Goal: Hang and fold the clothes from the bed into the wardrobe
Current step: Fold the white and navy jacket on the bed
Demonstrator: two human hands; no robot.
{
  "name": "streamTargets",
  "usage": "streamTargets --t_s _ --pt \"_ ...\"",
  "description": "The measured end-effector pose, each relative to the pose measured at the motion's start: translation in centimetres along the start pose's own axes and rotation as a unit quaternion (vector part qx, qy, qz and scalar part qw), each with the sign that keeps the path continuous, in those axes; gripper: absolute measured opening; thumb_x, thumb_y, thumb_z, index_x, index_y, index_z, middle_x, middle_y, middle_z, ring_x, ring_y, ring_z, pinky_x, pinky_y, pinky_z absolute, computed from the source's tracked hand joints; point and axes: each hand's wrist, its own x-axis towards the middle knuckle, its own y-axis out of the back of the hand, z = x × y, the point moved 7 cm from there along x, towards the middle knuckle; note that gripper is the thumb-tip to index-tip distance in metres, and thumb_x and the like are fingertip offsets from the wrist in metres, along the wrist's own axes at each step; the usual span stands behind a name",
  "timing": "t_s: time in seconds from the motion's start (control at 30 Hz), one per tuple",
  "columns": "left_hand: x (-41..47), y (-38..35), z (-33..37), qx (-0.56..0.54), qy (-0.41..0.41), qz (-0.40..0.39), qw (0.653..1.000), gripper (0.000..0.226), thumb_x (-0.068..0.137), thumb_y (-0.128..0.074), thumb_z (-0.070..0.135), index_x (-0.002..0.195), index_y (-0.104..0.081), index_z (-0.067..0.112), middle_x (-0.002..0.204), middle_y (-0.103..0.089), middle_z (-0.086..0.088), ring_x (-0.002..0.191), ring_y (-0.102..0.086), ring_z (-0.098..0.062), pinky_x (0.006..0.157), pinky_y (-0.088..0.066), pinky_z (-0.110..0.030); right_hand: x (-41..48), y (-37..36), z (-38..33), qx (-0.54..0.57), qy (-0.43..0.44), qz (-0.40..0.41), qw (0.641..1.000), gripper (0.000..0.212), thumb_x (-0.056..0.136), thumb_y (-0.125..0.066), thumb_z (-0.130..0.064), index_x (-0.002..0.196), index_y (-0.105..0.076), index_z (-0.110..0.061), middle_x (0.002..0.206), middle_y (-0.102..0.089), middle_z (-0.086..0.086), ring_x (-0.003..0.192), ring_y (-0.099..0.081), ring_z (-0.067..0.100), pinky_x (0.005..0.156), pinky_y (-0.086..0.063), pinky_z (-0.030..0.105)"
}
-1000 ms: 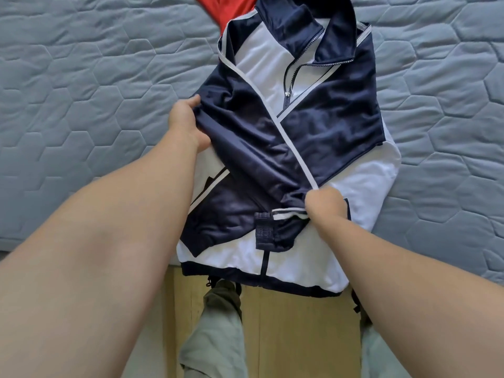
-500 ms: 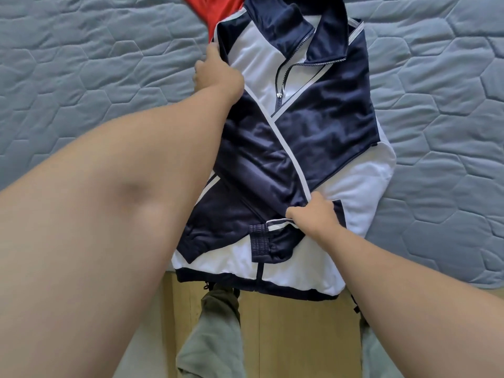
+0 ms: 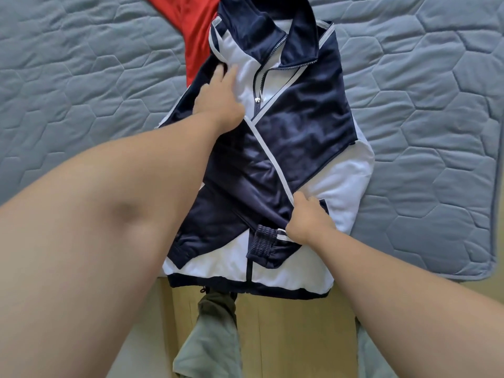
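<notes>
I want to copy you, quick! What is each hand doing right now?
Left hand: open, flat on the navy and white zip-up track jacket.
Right hand: closed, pinching the same jacket.

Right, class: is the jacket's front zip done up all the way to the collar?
No, the zip of the jacket is open from the collar down to its slider.

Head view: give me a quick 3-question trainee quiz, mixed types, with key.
1. True or false: the jacket is zipped right up to the collar.
2. The garment beside the jacket's collar is: A red, B green, C yellow.
3. Which hand pinches the sleeve by the cuff?
Key: 1 false; 2 A; 3 the right hand.
</notes>
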Motion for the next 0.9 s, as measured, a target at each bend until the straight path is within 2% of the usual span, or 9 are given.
streamTargets --t_s 0.13,0.23,0.3,0.4,0.53,0.63,0.7,0.77,0.9 --pt "-3.1 0.3 -0.4 -0.099 -0.001 0.125 0.987 0.069 0.092 -0.057 0.029 0.154 -0.030 0.017 0.168 -0.010 -0.009 0.135 -0.045 -0.032 0.106 -0.040 -0.042 -0.7 0.8 1.9 -0.008 -0.092 0.024 0.995 0.047 0.091 -0.054 -0.039 0.130 -0.043 -0.016 0.126 -0.054 0.008 0.109 -0.060 0.033 0.076 -0.047 0.038" --pt "-7.1 -0.4 -1.9 -0.092 0.063 0.240 0.964 0.047 0.087 -0.055 0.025 0.132 -0.053 0.011 0.145 -0.044 -0.013 0.124 -0.050 -0.034 0.100 -0.038 -0.043 -1.2 0.2 2.5 -0.027 -0.111 -0.016 0.993 0.066 0.090 -0.045 -0.064 0.132 -0.038 -0.013 0.117 -0.062 0.005 0.095 -0.069 0.031 0.084 -0.054 0.038" --pt "-10.3 -2.3 -3.8 -0.116 0.142 0.249 0.951 0.036 0.085 -0.055 0.021 0.120 -0.058 0.012 0.130 -0.052 -0.012 0.119 -0.051 -0.034 0.098 -0.037 -0.043 -1.5 -0.3 2.5 -0.018 -0.116 -0.031 0.993 0.073 0.087 -0.047 -0.069 0.131 -0.034 -0.012 0.108 -0.065 0.005 0.078 -0.074 0.030 0.081 -0.058 0.040" --pt "-15.1 -6.6 -5.7 -0.101 0.172 0.197 0.960 0.024 0.090 -0.058 0.021 0.113 -0.059 0.014 0.122 -0.054 -0.010 0.115 -0.052 -0.033 0.097 -0.036 -0.044 -1.6 -1.5 2.1 0.097 -0.130 -0.077 0.984 0.082 0.087 -0.063 -0.055 0.141 -0.022 -0.008 0.096 -0.068 0.012 0.054 -0.071 0.028 0.065 -0.063 0.042" --pt "-19.2 -10.9 -4.9 -0.059 0.102 0.129 0.985 0.022 0.096 -0.057 0.032 0.111 -0.058 0.017 0.118 -0.054 -0.006 0.108 -0.052 -0.028 0.095 -0.039 -0.042 -1.9 -1.8 1.5 0.160 -0.090 -0.136 0.973 0.112 0.085 -0.081 -0.027 0.152 0.004 0.000 0.106 -0.064 0.018 0.062 -0.066 0.023 0.057 -0.059 0.034" --pt "-20.7 -12.3 -3.0 -0.059 0.035 0.103 0.992 0.028 0.096 -0.060 0.039 0.115 -0.059 0.019 0.116 -0.051 -0.004 0.100 -0.054 -0.027 0.092 -0.042 -0.041 -2.2 -1.6 2.6 0.061 -0.056 -0.159 0.984 0.087 0.084 -0.072 -0.006 0.145 -0.011 -0.004 0.084 -0.061 0.014 0.063 -0.059 0.026 0.054 -0.055 0.031" --pt "-21.3 -12.8 -2.0 -0.066 0.007 0.082 0.994 0.036 0.095 -0.062 0.045 0.122 -0.057 0.021 0.116 -0.048 -0.003 0.096 -0.053 -0.027 0.091 -0.043 -0.041 -2.2 -0.9 3.3 -0.024 -0.014 -0.126 0.992 0.063 0.083 -0.066 0.000 0.132 -0.027 -0.010 0.091 -0.054 0.011 0.074 -0.052 0.028 0.064 -0.047 0.035" --pt "-21.4 -13.3 -1.5 -0.074 0.011 0.050 0.996 0.050 0.093 -0.061 0.052 0.135 -0.052 0.026 0.117 -0.045 -0.002 0.095 -0.054 -0.026 0.090 -0.047 -0.040 -2.4 -0.8 4.0 -0.045 0.014 -0.117 0.992 0.038 0.087 -0.055 0.000 0.111 -0.028 -0.013 0.085 -0.048 0.008 0.075 -0.047 0.024 0.070 -0.038 0.035" --pt "-20.6 -14.0 -1.1 -0.028 0.030 -0.019 0.999 0.084 0.089 -0.053 0.072 0.157 -0.020 0.037 0.115 -0.052 -0.001 0.094 -0.060 -0.026 0.083 -0.051 -0.039 -2.2 -0.6 4.9 -0.048 0.082 -0.044 0.994 0.034 0.090 -0.060 -0.013 0.114 -0.036 -0.014 0.092 -0.059 0.010 0.092 -0.057 0.036 0.075 -0.048 0.041"
